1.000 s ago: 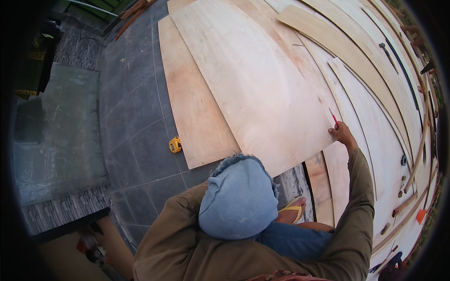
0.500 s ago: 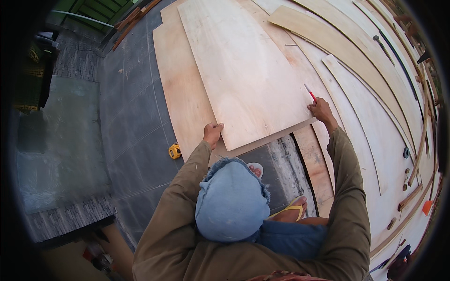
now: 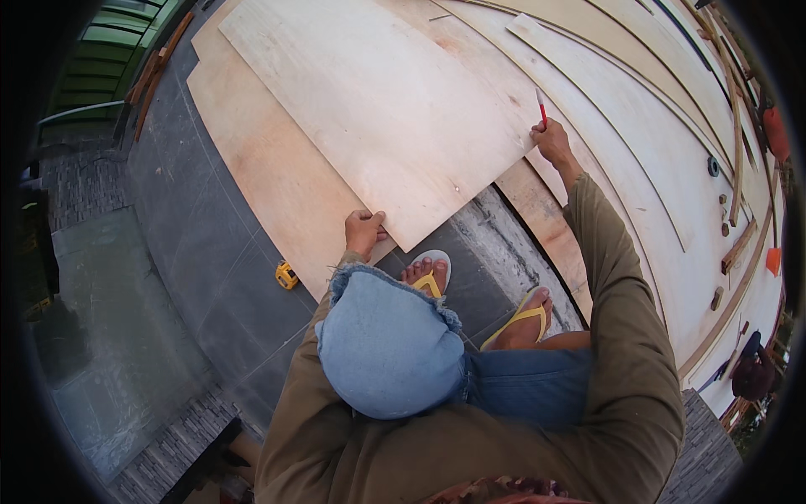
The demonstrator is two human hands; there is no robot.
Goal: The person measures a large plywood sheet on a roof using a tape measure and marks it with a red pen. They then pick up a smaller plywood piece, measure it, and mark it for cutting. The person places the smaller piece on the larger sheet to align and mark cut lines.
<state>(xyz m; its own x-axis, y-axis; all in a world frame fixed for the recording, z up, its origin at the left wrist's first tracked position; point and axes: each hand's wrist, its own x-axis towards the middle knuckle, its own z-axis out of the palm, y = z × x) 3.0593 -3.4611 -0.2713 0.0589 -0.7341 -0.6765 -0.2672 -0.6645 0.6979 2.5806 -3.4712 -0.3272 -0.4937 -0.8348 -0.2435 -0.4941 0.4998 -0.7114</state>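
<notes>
A pale plywood sheet lies over a wider, tanner plywood sheet in front of me. My left hand is closed on the top sheet's left edge, close to its near corner, thumb uppermost. At the sheet's right near corner is my right hand, its fingers closed around a slim red-and-white pen that points up and away. The fingers also touch the sheet there; how far they reach beneath it is hidden. My bent knee in blue denim is just below the left hand.
A yellow tape measure rests on the dark tiled floor at left. More plywood sheets spread to the right, with wood offcuts and a dark tape roll. My sandalled feet stand near the sheet's front edge.
The view has turned, so sheets and tape measure appear shifted left and more of my feet shows. Both hands keep their holds at the sheet's near corners.
</notes>
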